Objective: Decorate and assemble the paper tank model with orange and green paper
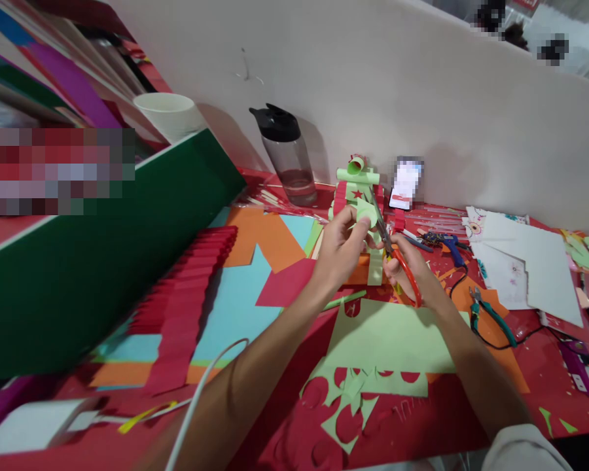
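Between the fingers of my left hand [341, 245] is a small piece of light green paper [367, 213]. My right hand [408, 265] grips red-handled scissors [405, 271], whose blades point up and lie alongside the green piece; whether they touch it I cannot tell. Right behind both hands stands a green and red paper model [357, 176] with rolled tubes and a red star, partly hidden. Below my hands lies a light green sheet [392, 337] with cut edges, and green scraps with round holes [346, 392] lie nearer to me.
A water bottle [289, 154] and a phone [406, 183] stand at the back wall. On the right are pliers [491, 317], a glue gun [452, 250] and white sheets [544, 261]. Pleated red paper [186, 294] and a dark green board [127, 248] occupy the left. A white cable [196, 399] crosses my left forearm.
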`<state>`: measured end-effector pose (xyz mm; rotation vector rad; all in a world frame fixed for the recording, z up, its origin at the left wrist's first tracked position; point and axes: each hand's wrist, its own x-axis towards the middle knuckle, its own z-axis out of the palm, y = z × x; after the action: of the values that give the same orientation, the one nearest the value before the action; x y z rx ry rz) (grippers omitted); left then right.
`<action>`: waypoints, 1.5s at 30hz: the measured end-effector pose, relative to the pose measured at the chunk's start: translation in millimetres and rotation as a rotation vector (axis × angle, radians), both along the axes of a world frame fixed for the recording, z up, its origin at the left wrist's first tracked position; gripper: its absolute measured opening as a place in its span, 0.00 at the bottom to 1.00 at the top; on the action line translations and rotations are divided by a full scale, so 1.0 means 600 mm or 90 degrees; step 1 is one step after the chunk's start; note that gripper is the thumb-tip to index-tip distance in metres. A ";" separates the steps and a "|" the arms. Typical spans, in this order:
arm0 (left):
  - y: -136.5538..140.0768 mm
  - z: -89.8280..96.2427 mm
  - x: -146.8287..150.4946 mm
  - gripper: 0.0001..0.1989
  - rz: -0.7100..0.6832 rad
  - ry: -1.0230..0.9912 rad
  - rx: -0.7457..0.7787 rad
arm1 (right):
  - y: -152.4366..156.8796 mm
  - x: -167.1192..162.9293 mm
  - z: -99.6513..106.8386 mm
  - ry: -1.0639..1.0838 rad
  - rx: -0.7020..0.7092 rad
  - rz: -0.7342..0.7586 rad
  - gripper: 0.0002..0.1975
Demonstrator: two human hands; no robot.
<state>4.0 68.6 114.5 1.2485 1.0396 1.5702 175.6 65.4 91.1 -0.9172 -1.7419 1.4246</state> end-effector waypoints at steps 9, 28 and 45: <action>-0.002 0.001 0.002 0.17 0.002 -0.010 0.002 | -0.004 -0.001 0.005 0.006 -0.005 -0.007 0.22; 0.006 -0.002 -0.007 0.14 -0.033 0.014 -0.005 | -0.001 0.006 0.015 -0.041 0.031 -0.016 0.22; 0.010 0.009 -0.023 0.14 -0.090 0.065 -0.021 | 0.003 0.031 0.044 -0.100 0.033 0.050 0.29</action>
<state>-9.6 74.5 119.6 1.3601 1.0138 1.3887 194.1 67.0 117.3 -0.9652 -1.9405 1.3814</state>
